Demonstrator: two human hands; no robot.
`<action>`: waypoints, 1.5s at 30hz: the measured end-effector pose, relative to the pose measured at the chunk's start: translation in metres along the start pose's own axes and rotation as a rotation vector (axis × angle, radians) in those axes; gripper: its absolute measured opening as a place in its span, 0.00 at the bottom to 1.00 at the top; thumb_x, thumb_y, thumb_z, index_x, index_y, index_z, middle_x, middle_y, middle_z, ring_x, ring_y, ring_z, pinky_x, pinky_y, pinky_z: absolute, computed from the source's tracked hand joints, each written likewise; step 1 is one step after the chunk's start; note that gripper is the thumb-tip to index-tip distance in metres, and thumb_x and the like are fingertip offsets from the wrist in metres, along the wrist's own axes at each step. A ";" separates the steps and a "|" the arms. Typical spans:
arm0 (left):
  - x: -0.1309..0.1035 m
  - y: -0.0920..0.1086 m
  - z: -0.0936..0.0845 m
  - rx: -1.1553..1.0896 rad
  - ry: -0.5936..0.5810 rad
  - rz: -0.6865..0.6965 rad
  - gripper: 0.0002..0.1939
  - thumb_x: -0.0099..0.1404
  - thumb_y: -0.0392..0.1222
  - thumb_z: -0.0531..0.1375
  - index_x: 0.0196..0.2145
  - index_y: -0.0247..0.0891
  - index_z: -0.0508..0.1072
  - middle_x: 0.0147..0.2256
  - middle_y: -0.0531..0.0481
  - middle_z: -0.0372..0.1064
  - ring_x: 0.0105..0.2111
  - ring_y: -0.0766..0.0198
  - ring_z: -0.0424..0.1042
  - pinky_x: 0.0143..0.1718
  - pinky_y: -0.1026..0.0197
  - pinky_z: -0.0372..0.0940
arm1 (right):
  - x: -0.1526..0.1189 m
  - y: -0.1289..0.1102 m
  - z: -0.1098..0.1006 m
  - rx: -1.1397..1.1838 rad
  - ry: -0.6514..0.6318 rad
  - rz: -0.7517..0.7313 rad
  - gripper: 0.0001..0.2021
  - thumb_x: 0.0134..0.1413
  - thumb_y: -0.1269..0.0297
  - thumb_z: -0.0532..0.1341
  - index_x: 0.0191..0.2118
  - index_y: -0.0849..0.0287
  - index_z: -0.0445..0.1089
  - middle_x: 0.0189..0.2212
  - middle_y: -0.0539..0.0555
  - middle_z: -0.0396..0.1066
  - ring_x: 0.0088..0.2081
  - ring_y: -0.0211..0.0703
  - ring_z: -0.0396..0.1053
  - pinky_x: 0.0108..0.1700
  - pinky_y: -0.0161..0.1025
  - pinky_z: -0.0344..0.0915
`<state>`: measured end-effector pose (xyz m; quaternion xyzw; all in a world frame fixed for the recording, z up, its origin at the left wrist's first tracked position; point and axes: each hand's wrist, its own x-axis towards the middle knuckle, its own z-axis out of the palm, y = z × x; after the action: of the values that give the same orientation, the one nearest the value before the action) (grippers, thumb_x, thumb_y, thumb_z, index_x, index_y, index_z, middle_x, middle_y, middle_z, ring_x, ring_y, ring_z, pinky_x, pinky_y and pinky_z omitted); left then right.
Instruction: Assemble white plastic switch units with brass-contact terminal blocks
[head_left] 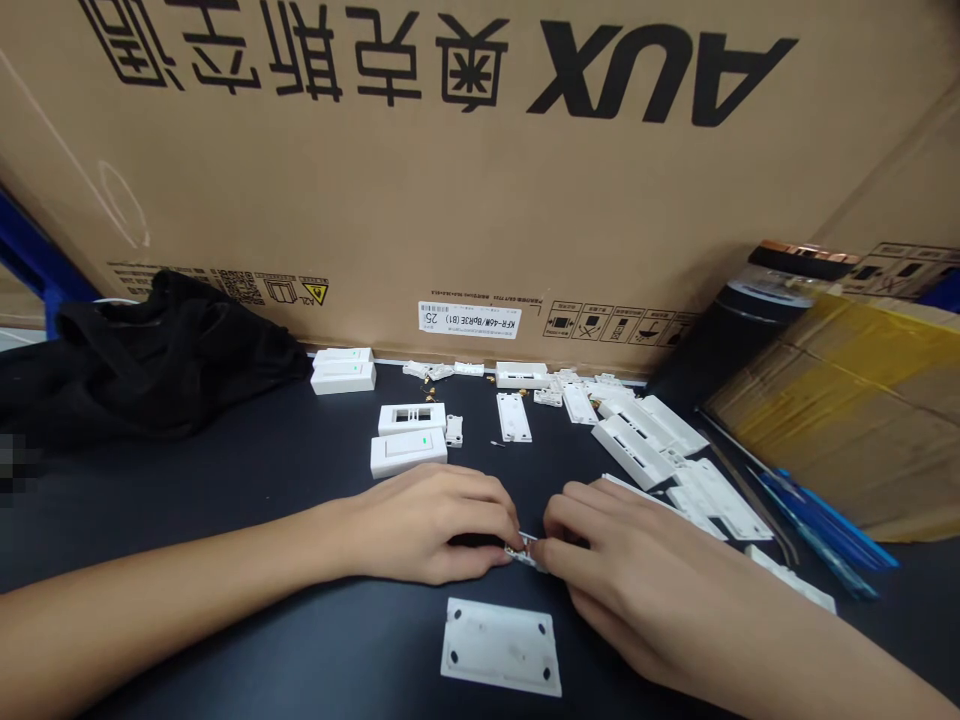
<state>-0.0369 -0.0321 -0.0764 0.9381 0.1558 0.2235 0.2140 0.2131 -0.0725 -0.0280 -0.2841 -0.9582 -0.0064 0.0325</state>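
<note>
Small white plastic part with brass-coloured metal (pixel 523 550), a single piece, sits pinched between left hand (pixel 457 522) and right hand (pixel 600 560). One flat white four-holed plate (pixel 501 645) lies nearer; three white rectangular green-marked switches (pixel 409 454) lie beyond. Black worktop (pixel 322 645) surrounds the plate; one printed brown cardboard box (pixel 390 200) bounds the far edge.

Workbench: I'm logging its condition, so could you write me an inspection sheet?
Surface: dark tabletop, white parts spread across it.
Job's things: small part between the hands; plate flat on the near side.
Clutter: black cloth at left; bottle and blue tools at right.
Grips: left hand and right hand both at the small part, contact partly hidden.
Cables: nothing seen.
Surroundings: AUX carton behind; taped box at right.
</note>
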 end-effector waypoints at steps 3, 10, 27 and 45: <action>0.001 0.001 0.000 -0.008 -0.005 -0.004 0.09 0.73 0.39 0.57 0.45 0.37 0.76 0.44 0.46 0.76 0.44 0.60 0.77 0.45 0.60 0.72 | -0.001 0.000 0.001 0.005 0.001 0.002 0.07 0.58 0.77 0.60 0.36 0.56 0.69 0.32 0.51 0.67 0.33 0.44 0.65 0.35 0.42 0.58; 0.001 0.000 0.000 -0.004 -0.015 -0.017 0.08 0.73 0.39 0.57 0.46 0.38 0.75 0.44 0.46 0.76 0.44 0.60 0.77 0.45 0.60 0.72 | -0.001 -0.001 0.000 0.007 0.007 0.009 0.08 0.57 0.78 0.59 0.35 0.56 0.70 0.31 0.51 0.67 0.33 0.44 0.65 0.35 0.41 0.58; 0.001 0.000 -0.001 0.011 -0.023 -0.017 0.09 0.74 0.40 0.56 0.48 0.38 0.74 0.44 0.46 0.76 0.44 0.60 0.76 0.45 0.60 0.71 | -0.002 0.000 -0.003 0.051 -0.002 0.021 0.08 0.59 0.77 0.58 0.35 0.56 0.69 0.32 0.51 0.68 0.35 0.45 0.66 0.38 0.43 0.60; -0.004 0.000 0.001 0.013 -0.007 -0.073 0.13 0.73 0.46 0.59 0.51 0.38 0.70 0.44 0.46 0.75 0.40 0.61 0.76 0.41 0.59 0.70 | -0.001 -0.001 -0.010 0.083 -0.034 0.055 0.09 0.61 0.76 0.57 0.34 0.56 0.68 0.33 0.51 0.68 0.36 0.45 0.68 0.39 0.43 0.62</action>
<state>-0.0398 -0.0338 -0.0782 0.9338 0.1908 0.2114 0.2167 0.2142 -0.0738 -0.0184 -0.3087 -0.9499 0.0390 0.0280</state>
